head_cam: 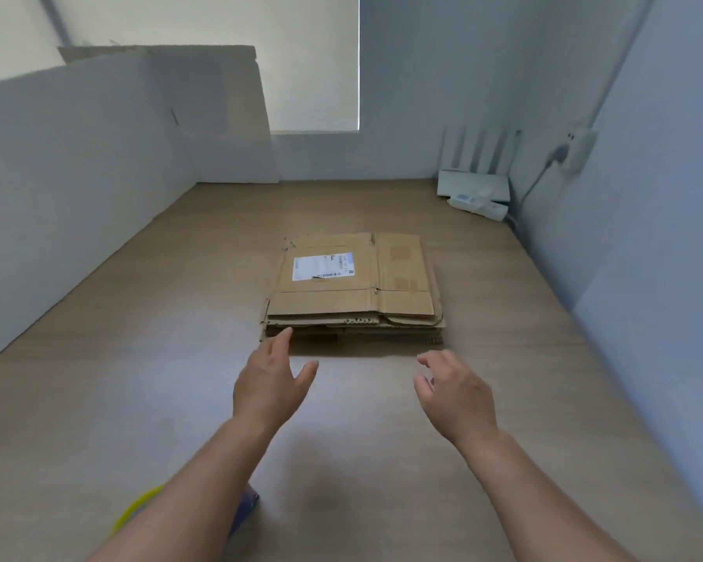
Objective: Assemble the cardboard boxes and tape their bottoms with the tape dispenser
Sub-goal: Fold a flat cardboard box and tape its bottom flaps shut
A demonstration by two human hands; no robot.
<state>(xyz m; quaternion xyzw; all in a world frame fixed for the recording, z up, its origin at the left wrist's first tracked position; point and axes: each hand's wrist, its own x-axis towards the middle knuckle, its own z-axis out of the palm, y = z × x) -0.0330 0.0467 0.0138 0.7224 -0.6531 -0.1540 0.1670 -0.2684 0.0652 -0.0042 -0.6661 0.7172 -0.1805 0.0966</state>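
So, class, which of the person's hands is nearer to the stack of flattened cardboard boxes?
Left. The left hand has its fingertips at the near left corner of the stack; the right hand hovers short of its near right edge, apart.

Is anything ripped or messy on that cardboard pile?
A little. The flattened boxes lie stacked unevenly, edges not lining up at the near side, and the top one's far left corner looks torn and ragged. Otherwise nothing stands out.

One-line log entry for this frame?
phase: pre-grasp | cardboard boxes: flat, stacked | left hand: open, near their edge | right hand: open, empty
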